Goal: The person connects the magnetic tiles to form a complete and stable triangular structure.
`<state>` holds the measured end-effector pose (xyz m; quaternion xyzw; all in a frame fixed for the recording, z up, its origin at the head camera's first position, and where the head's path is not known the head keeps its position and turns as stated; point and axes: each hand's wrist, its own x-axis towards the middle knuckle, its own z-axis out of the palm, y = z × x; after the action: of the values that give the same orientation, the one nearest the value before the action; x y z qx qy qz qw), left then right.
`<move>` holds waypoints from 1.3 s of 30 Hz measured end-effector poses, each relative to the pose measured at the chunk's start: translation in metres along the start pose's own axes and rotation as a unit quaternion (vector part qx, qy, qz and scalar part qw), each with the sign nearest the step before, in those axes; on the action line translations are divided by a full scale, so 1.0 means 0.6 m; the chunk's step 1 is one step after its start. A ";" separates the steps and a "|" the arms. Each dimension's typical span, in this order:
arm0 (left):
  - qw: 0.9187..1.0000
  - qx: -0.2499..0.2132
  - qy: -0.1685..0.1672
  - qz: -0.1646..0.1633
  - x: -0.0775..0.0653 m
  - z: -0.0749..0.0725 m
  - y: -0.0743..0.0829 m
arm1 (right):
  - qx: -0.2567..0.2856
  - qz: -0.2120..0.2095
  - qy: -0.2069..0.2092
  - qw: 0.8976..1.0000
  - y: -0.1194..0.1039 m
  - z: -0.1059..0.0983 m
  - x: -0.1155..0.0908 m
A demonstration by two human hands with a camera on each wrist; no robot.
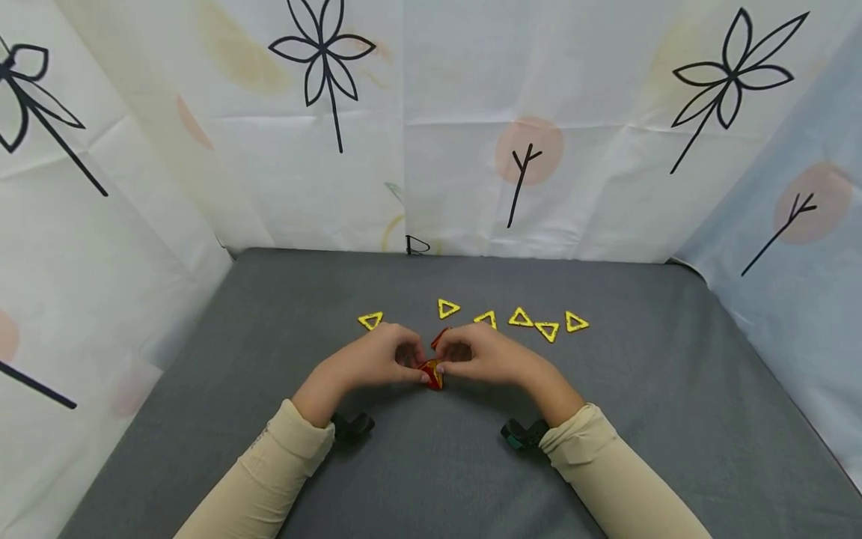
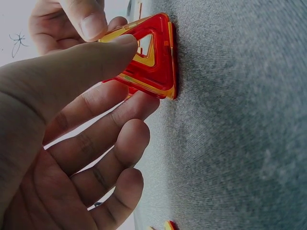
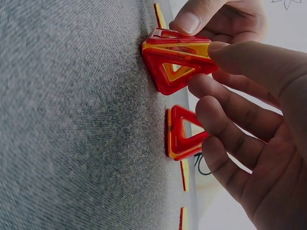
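Between both hands is a small pyramid (image 1: 433,380) of red and yellow triangular magnetic tiles, standing on the grey cloth. My left hand (image 1: 367,359) pinches one side of it, its thumb flat along a red tile (image 2: 165,72). From the other side my right hand (image 1: 494,358) pinches the yellow and red edges with thumb and index finger, the other fingers loosely bent. Beyond the right fingers stands a second red and yellow pyramid (image 3: 176,134), apart from the first; the right hand mostly covers it in the head view.
Several yellow triangular tiles lie flat in a loose row behind the hands, such as one tile (image 1: 576,322) at the right and another tile (image 1: 370,321) at the left. A patterned white curtain (image 1: 458,187) borders the grey table (image 1: 431,479) at the back and sides.
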<state>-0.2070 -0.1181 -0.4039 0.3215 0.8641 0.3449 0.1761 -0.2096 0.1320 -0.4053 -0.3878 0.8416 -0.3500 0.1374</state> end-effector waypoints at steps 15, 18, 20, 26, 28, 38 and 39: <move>1.000 -0.005 0.004 0.003 -0.001 0.002 0.001 | -0.004 -0.021 0.001 1.000 0.001 0.001 0.000; 1.000 -0.006 0.004 0.005 -0.002 0.003 -0.001 | -0.001 -0.017 -0.002 1.000 0.001 0.001 0.000; 1.000 -0.006 0.003 0.003 -0.002 0.003 -0.001 | 0.004 -0.014 -0.003 1.000 0.000 0.000 -0.001; 1.000 0.000 0.008 -0.001 -0.001 0.002 0.003 | -0.002 0.001 0.006 1.000 -0.004 -0.007 -0.006; 1.000 0.004 0.008 0.001 -0.001 0.002 0.003 | -0.009 0.003 0.008 1.000 -0.006 -0.010 -0.009; 0.999 0.023 0.040 0.006 -0.004 -0.001 0.015 | 0.008 0.018 0.038 0.999 -0.004 -0.042 -0.033; 0.998 0.027 0.047 0.011 -0.004 -0.001 0.018 | 0.007 0.022 0.044 0.999 -0.001 -0.047 -0.038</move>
<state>-0.2007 -0.1142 -0.3956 0.3187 0.8769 0.3385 0.1225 -0.2081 0.1625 -0.3854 -0.3526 0.8524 -0.3700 0.1104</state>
